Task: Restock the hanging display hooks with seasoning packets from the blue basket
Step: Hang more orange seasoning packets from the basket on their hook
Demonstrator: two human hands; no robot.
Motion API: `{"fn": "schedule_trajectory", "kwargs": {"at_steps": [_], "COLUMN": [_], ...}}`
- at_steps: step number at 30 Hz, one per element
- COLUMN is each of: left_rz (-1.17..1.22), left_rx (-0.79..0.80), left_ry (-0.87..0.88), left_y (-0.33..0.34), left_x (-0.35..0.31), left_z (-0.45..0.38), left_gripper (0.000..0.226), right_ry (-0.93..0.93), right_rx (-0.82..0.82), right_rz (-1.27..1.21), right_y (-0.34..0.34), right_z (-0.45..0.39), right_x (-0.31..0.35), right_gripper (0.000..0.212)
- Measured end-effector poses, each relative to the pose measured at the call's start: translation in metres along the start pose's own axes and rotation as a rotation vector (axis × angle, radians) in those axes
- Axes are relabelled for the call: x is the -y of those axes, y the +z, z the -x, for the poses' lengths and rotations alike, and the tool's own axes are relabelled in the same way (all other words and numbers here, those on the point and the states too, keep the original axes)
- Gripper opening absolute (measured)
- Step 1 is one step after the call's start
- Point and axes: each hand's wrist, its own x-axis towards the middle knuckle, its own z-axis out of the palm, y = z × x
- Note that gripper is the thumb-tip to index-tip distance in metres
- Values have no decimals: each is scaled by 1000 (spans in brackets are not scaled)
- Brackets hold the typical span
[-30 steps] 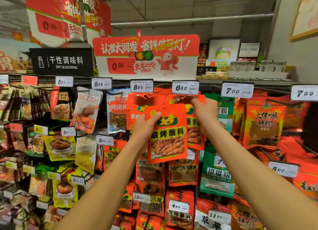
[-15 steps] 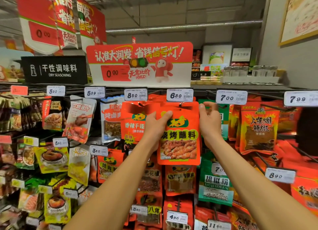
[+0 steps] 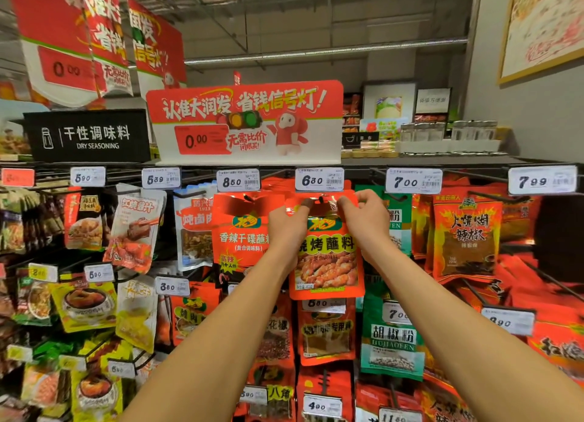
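An orange-red barbecue seasoning packet with a picture of grilled meat hangs in front of me, raised to the top row of hooks. My left hand pinches its upper left corner and my right hand pinches its upper right corner. The packet's top edge sits at the hook under the 6.80 price tag. Whether the hook passes through the hole I cannot tell. The blue basket is out of view.
Neighbouring hooks carry a red dipping-spice packet under the 8.50 tag, green pepper-powder packets and orange chilli packets. A red and white promotion sign stands on the shelf top above. Lower rows are packed with more packets.
Both hands lifted the packet up to the hook under the 6.80 tag. My fingers shifted from its sides to its top corners.
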Motion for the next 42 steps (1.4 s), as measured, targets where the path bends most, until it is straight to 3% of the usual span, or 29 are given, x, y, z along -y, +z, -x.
{"fn": "schedule_trajectory", "kwargs": {"at_steps": [5, 8, 12, 14, 18, 23, 28, 34, 42], "left_rz": [-260, -463, -506, -489, -422, -473, -427, -420, -467], "left_rx": [-36, -27, -11, -9, -75, -135, -167, -108, -101], "left_ry": [89, 141, 216, 161, 69, 18, 19, -50, -103], "left_y": [-1, -6, 4, 13, 22, 36, 51, 51, 29], "left_x": [11, 37, 62, 63, 63, 72, 76, 64, 62], "left_z": [11, 26, 42, 33, 5, -21, -40, -53, -15], "left_gripper": [20, 63, 83, 81, 55, 47, 38, 40, 34], "right_ry": [25, -29, -104, -95, 16, 24, 101, 156, 30], "right_rx": [32, 92, 126, 119, 210, 272, 270, 297, 224], "right_rz": [-20, 11, 85, 104, 87, 427, 562, 578, 453], "right_y": [-5, -12, -8, -4, 6, 17, 27, 27, -3], "right_z": [7, 24, 31, 25, 11, -1, -26, -42, -12], "right_x": [-6, -22, -41, -45, -53, -84, -91, -88, -92], "right_gripper": [27, 37, 20, 22, 25, 25, 30, 41, 36]}}
